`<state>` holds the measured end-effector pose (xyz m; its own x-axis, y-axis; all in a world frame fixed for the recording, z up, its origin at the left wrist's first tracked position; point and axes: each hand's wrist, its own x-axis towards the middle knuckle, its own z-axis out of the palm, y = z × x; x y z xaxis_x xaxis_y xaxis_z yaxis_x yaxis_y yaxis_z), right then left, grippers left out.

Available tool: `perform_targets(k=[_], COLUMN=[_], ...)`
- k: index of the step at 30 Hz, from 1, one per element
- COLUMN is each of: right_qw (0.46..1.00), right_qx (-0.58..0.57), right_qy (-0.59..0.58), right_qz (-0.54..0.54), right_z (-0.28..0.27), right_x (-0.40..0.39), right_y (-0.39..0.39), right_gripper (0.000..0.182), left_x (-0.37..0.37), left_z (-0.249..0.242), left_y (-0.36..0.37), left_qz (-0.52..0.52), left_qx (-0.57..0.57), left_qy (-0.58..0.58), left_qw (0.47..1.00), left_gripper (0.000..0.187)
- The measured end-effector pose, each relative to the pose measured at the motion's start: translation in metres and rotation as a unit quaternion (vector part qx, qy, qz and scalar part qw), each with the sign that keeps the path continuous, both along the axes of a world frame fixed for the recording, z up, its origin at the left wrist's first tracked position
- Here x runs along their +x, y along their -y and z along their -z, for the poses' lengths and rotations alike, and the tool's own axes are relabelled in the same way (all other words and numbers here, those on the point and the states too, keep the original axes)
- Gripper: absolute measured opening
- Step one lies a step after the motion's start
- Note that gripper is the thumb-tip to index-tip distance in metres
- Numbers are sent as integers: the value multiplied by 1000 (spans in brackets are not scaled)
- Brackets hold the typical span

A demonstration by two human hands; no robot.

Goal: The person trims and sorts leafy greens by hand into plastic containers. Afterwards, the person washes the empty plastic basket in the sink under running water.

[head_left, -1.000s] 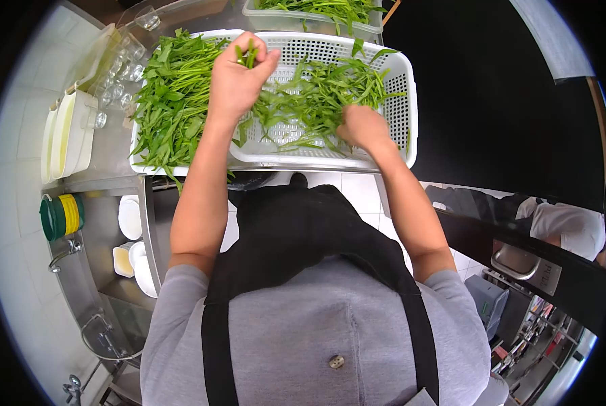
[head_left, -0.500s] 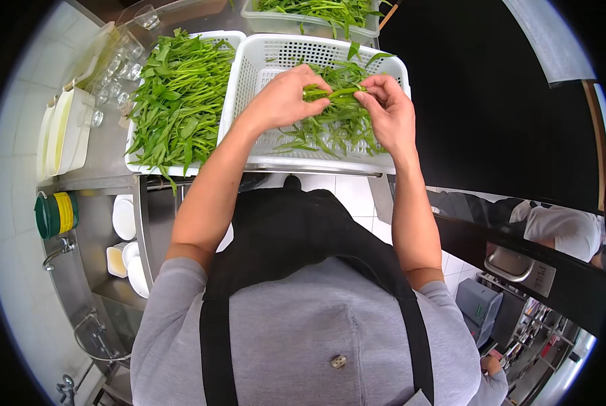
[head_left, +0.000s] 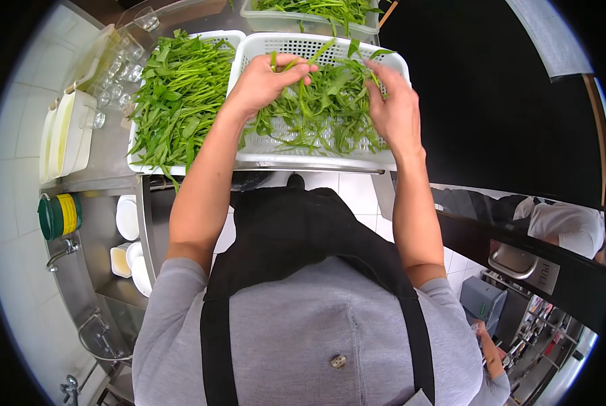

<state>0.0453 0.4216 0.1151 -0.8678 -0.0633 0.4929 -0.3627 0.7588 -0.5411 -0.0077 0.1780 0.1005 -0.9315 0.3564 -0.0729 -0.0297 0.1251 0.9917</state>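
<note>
My left hand is closed around a few green stalks of a leafy vegetable that looks like water spinach. Their stems stick up past the fingers and leaves hang below, over the white perforated basket. My right hand is above the basket's right side. Its thumb and forefinger are apart, close to some leaves, and the fingertips are slightly blurred. Loose leafy pieces lie in the basket under both hands.
A second white basket, heaped with greens, stands on the left. Behind is a clear tub of more stalks. Glasses and upright pale containers line the far left. Below left is a sink tap near white dishes.
My hands have moved apart. The left shifted left with the stalks; the right moved slightly right and its pinch on the stem has loosened. The leaves in the basket are spread differently.
</note>
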Motion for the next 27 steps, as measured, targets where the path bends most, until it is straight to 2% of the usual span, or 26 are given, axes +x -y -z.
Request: perform_targets(k=[1, 3, 4, 6, 8, 10, 12, 14, 15, 19, 21, 22, 23, 24, 25, 26, 27], right_qw=[1000, 974, 974, 977, 979, 981, 982, 982, 983, 987, 985, 983, 983, 991, 996, 997, 999], right_qx=[-1, 102, 102, 170, 171, 173, 167, 163, 160, 136, 144, 154, 153, 99, 44, 44, -43], right_qy=[1, -179, -180, -55, -52, -19, -12, -11, -18, -46, -47, -50, -49, -26, -5, -5, 20], right_qz=[1, -99, -94, -114, -103, -85, -91, -96, -86, -73, -81, -92, -90, -83, -74, -71, -27], right_z=[-16, -38, -36, -29, -27, -25, -20, -16, -13, -8, -8, -9, -9, -9, -8, -5, 0], right_x=[-2, -6, -8, -15, -17, -12, -12, -12, -12, -7, -7, -8, -10, -13, -16, -20, -25], right_y=[9, 20, 17, 9, 8, 9, 12, 14, 16, 23, 22, 21, 20, 18, 15, 11, 6], right_gripper=[29, 24, 24, 17, 12, 10, 10, 10, 10, 10, 10, 10, 10, 11, 13, 13, 16], left_x=[1, 1, 2, 6, 7, 14, 21, 23, 25, 24, 19, 20, 18, 18, 16, 11, 2], left_z=[2, 4, 2, -5, 5, 4, 2, 0, 3, 13, 20, 15, 9, -3, -9, -1, 12], left_y=[-2, -10, -11, -11, -13, -13, -18, -24, -27, -30, -30, -30, -28, -29, -27, -24, -20], left_qz=[1, 66, 70, 71, 58, 9, -3, -85, -123, -174, -155, -153, -127, -97, -88, -85, -98], left_qx=[-1, 4, 3, -30, -54, -175, -218, -271, -268, -242, -246, -247, -254, -256, -216, -216, -102], left_qy=[1, -53, -54, 4, -39, -111, -99, -93, -129, -149, -393, -391, -260, -124, -65, -66, -67], left_qw=[1000, 996, 996, 997, 996, 978, 971, 954, 947, 943, 872, 873, 923, 954, 970, 970, 988], left_gripper=[28, 27, 27, 26, 26, 29, 34, 42, 41, 37, 31, 31, 29, 28, 25, 25, 24])
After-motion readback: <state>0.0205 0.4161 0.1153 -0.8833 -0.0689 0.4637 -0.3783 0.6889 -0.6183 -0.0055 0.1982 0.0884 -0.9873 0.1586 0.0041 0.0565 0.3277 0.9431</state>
